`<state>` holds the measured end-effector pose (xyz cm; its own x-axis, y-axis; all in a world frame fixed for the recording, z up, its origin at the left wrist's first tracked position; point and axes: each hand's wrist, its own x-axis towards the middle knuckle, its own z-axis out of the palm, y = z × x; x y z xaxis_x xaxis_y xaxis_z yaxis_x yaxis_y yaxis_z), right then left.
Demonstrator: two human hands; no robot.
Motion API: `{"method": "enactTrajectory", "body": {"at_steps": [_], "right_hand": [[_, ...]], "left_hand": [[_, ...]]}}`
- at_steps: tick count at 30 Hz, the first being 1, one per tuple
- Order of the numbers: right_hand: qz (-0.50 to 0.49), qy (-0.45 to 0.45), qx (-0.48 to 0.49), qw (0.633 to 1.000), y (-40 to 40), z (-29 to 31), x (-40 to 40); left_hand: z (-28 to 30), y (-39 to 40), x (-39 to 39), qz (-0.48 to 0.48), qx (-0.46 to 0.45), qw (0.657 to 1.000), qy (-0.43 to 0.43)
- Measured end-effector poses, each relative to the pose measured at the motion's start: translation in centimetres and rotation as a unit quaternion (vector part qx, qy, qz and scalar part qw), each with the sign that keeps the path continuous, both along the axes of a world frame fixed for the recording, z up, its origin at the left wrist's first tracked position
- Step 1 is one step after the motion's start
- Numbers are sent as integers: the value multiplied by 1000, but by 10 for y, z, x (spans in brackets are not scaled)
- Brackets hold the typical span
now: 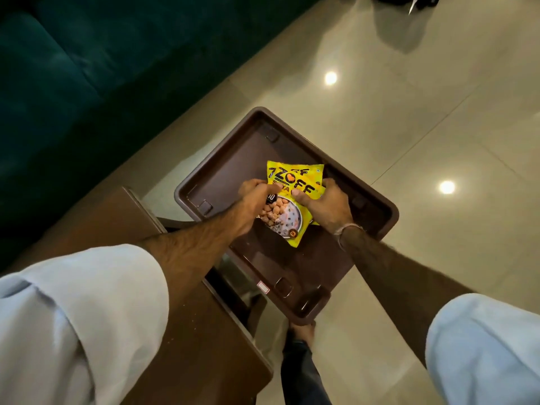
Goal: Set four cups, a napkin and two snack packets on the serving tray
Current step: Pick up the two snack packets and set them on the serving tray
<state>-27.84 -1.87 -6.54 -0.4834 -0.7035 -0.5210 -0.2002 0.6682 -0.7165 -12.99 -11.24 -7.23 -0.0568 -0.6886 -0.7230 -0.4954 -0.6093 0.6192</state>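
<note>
A dark brown serving tray [225, 159] rests on the corner of a brown table, partly overhanging the floor. Yellow snack packets [295, 182] lie over the tray's middle, one on top and the edge of a second one showing beneath it at the right. My left hand [257, 200] grips the left side of the packets with its fingers closed on them. My right hand [327, 206] holds the right side, thumb pressed on the top packet. No cups or napkin are in view.
A brown table [190, 331] sits under the tray's near left side. A dark green sofa [73, 83] fills the upper left. Glossy beige floor tiles [409, 127] spread to the right. My foot [304, 331] shows below the tray. A dark object [409, 0] lies at the top.
</note>
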Motion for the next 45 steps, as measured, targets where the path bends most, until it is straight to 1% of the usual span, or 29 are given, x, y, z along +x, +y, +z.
{"method": "enactTrajectory", "body": {"at_steps": [4,7,9,11,14,17,21,23,27,31,38,45], "right_hand": [[-52,-22,-33,998,1,1,-4],[-57,-27,-49,997,0,2,-5],[-52,-43,-58,996,-2,6,-3],[-57,-63,-65,994,-6,11,-1],[-69,-62,-77,993,-13,24,5],[-79,-66,-101,990,-22,44,15],[-82,-125,-122,981,-40,80,33],[-74,-156,-135,976,-51,104,45],[-54,-180,-157,969,-75,160,77],[-1,-173,-182,968,-94,222,122],[65,-200,-229,951,-127,342,238],[160,-205,-268,928,-125,455,363]], "left_hand": [[11,4,3,-3,25,998,52],[16,8,4,4,52,991,123],[20,10,8,24,78,984,161],[23,11,13,55,89,979,176],[33,9,19,80,66,977,187],[49,4,25,133,43,973,186],[83,-5,43,169,18,965,200],[106,-12,59,184,-7,961,205],[160,-27,103,208,-34,947,241],[220,-37,160,223,-78,942,237],[338,-46,281,244,-153,926,245],[445,-16,417,242,-230,908,252]]}}
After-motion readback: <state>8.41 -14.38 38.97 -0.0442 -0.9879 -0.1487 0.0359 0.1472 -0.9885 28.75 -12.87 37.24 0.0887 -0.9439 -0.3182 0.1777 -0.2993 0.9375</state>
